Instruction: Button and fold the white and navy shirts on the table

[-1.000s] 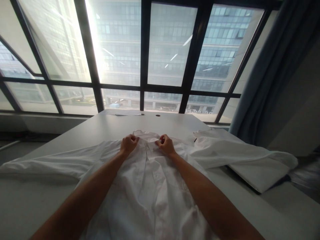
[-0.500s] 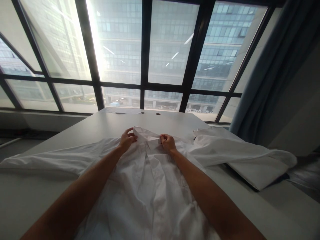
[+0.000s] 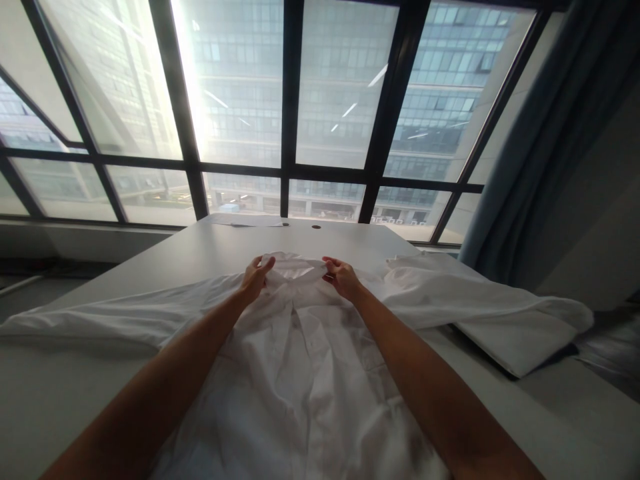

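A white long-sleeved shirt [image 3: 300, 360] lies front up, its collar toward the window and its hem toward me. Both sleeves are spread out, one to each side. My left hand [image 3: 257, 276] pinches the left side of the collar [image 3: 293, 261] between thumb and fingers. On the collar's right side, my right hand [image 3: 341, 275] grips the edge with thumb and fingertips. Between the two hands the collar stands a little raised and parted. Creases run down the shirt's front along the button strip.
The white table [image 3: 200, 250] reaches to the window, with papers [image 3: 250, 221] at its far edge. A flat, pale, dark-edged object [image 3: 517, 343] lies under the right sleeve. A blue curtain [image 3: 520, 140] hangs at the right.
My right hand has shifted slightly right and up along the collar. My left thumb now lies over the collar's edge. The collar has been spread wider between my hands.
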`<state>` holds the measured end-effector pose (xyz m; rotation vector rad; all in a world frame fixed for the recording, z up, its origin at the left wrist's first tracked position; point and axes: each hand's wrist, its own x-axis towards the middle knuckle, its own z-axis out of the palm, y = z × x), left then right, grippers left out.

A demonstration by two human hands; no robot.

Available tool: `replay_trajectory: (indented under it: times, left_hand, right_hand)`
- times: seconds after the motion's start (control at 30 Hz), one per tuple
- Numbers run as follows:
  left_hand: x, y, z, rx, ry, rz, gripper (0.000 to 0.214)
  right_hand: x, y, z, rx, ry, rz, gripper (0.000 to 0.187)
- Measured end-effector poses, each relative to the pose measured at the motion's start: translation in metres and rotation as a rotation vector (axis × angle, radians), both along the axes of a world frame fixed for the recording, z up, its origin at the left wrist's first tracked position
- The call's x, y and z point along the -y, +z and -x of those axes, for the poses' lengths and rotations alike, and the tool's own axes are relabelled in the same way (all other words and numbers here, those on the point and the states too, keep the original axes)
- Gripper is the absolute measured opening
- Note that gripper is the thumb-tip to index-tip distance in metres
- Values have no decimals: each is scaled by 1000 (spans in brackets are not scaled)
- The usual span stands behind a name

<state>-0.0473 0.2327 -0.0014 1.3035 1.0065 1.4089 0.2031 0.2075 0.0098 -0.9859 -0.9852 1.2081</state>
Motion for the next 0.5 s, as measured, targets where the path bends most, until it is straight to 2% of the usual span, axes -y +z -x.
replay_trajectory:
  times: [0.07, 0.2, 0.3, 0.4, 0.5]
  left_hand:
    - [1, -2, 1, -69, 76, -47, 64]
    - [-1, -2, 4, -162, 157, -194, 57]
    - [-2, 0, 7, -178, 167, -251, 52]
    - [-3, 2, 8, -152, 139, -192, 50]
    - [-3, 3, 8, -74, 101, -94, 50]
  right_hand:
    - [2, 4, -1, -36, 52, 18, 25]
    - [4, 6, 1, 7, 50, 38, 24]
    - [6, 3, 2, 130, 90, -10, 36]
    - [7, 1, 2, 289, 109, -27, 42]
    - [6, -1, 0, 378, 30, 14, 39]
